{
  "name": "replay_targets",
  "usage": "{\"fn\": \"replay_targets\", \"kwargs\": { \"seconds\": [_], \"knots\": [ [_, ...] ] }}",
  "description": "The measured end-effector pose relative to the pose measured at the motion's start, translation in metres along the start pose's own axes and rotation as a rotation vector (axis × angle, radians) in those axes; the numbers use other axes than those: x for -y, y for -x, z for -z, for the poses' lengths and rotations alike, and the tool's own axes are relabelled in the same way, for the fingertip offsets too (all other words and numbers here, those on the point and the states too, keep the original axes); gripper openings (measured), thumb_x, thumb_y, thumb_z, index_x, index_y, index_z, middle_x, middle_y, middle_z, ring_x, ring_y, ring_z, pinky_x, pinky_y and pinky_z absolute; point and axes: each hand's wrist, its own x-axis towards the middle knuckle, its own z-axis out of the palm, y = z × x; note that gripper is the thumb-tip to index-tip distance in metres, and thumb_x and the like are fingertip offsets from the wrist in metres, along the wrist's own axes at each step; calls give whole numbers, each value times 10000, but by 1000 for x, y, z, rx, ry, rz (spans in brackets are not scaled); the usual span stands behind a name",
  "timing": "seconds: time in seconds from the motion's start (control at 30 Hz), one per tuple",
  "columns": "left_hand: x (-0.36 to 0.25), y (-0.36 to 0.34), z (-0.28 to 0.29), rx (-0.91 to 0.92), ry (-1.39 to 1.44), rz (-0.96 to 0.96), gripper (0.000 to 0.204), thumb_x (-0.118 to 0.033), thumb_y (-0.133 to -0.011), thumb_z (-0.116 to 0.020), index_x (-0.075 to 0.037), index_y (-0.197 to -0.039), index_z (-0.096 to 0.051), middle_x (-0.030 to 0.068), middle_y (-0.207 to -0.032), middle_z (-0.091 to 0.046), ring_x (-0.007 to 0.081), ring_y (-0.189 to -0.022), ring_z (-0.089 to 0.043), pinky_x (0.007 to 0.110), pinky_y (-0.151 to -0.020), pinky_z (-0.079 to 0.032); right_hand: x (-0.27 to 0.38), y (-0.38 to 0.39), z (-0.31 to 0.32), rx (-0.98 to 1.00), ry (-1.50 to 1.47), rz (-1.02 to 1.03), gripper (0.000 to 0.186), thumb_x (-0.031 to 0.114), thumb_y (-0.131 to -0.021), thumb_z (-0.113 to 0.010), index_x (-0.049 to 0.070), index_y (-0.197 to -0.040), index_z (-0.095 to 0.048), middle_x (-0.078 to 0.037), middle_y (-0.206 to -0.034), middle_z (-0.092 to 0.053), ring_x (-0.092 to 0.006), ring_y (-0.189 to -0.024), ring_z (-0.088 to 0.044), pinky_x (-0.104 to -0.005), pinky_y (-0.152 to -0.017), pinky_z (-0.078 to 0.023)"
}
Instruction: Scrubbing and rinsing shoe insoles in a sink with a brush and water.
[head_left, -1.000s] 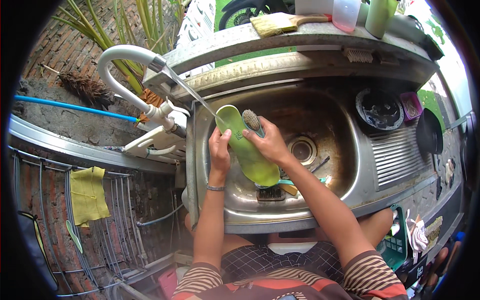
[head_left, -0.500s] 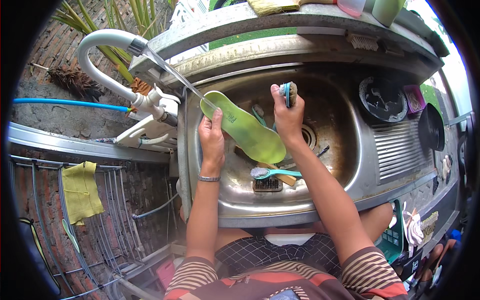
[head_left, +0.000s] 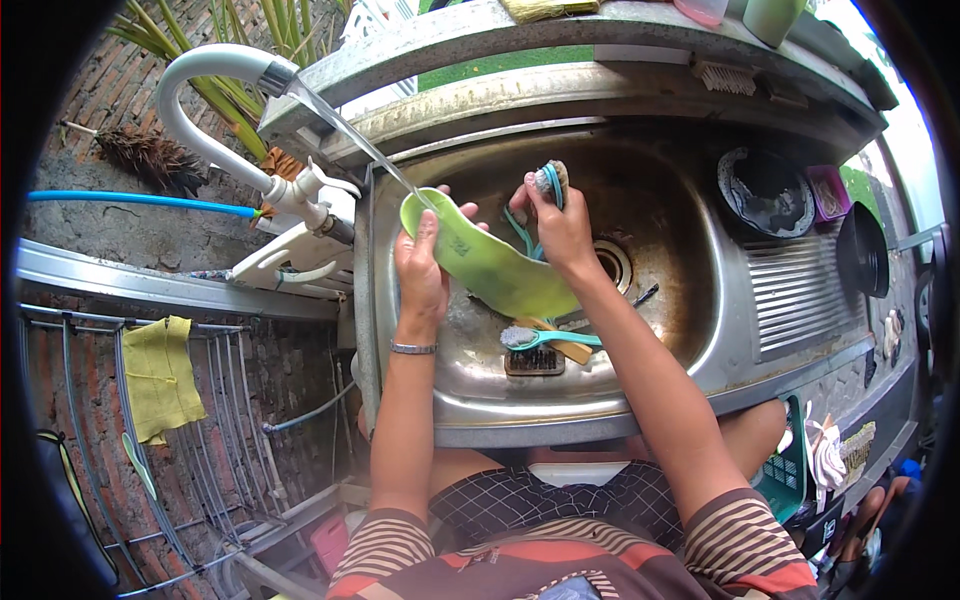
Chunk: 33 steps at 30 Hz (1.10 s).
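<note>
My left hand (head_left: 424,262) grips the heel end of a yellow-green shoe insole (head_left: 490,265), thumb on top and fingers beneath it. Water from the white faucet (head_left: 215,62) streams onto that end of the insole, which hangs over the sink (head_left: 670,330). In my right hand (head_left: 562,232), raised just right of the insole, is a teal scrub brush (head_left: 552,183) with its bristles up. Below the insole, a second teal brush (head_left: 550,338) with pale bristles lies on the sink bottom beside a dark-bristled brush (head_left: 535,361). Another teal handle shows partly behind the insole.
Right of the basin, a soapy black pan (head_left: 765,195) and a pink basket (head_left: 828,193) stand by the ribbed drainboard (head_left: 805,295). A metal ledge (head_left: 560,40) runs along the back. At left is a wire rack (head_left: 230,400) with a yellow cloth (head_left: 163,380).
The insole has tilted and bent, its upper face turning partly away. My left fingers now show beyond its far edge. The right hand with the brush has shifted slightly left.
</note>
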Motion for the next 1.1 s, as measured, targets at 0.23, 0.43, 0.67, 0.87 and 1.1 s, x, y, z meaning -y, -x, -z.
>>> {"fn": "replay_targets", "kwargs": {
  "seconds": [0.23,0.43,0.67,0.87,1.1],
  "knots": [
    [-11,-7,38,-272,210,-273,391,-259,-1135,-411,-49,-1461,-462,188,-1372,-624,298,-1174,-666,448,-983,-593,11,-15,24,123,-80,-213,314,236,-1047,-563,-18,-997,-740,-94,-897,-752,-187,-823,-692,-345,-819,-507],
    [-14,-9,49,-379,198,-371,405,-237,-1140,-382,-53,-1501,-398,193,-1452,-564,330,-1275,-612,482,-1041,-562,14,-4,19,193,-99,-411,396,377,-1043,-569,19,-1079,-736,-80,-952,-735,-166,-901,-678,-342,-833,-494],
    [-15,-9,45,-393,57,-489,436,-192,-1136,-372,-76,-1552,-310,180,-1533,-488,370,-1294,-599,500,-1048,-564,26,-5,26,365,-353,-735,555,572,-1020,-555,59,-1200,-660,-101,-1026,-704,-234,-950,-696,-456,-868,-586],
    [-10,-10,39,-405,32,-435,414,-149,-1089,-459,-66,-1490,-396,200,-1437,-579,340,-1230,-648,458,-986,-599,24,-12,40,232,-370,-765,539,569,-993,-605,61,-1172,-637,-116,-1041,-692,-244,-965,-695,-455,-846,-607],
    [-7,-1,33,-192,-24,37,260,-213,-1019,-554,-83,-1238,-606,181,-1280,-691,264,-1122,-707,409,-893,-640,19,-24,52,-8,-775,-498,567,530,-1043,-512,34,-1293,-627,-143,-1107,-726,-240,-933,-680,-399,-898,-553]
  ]
}}
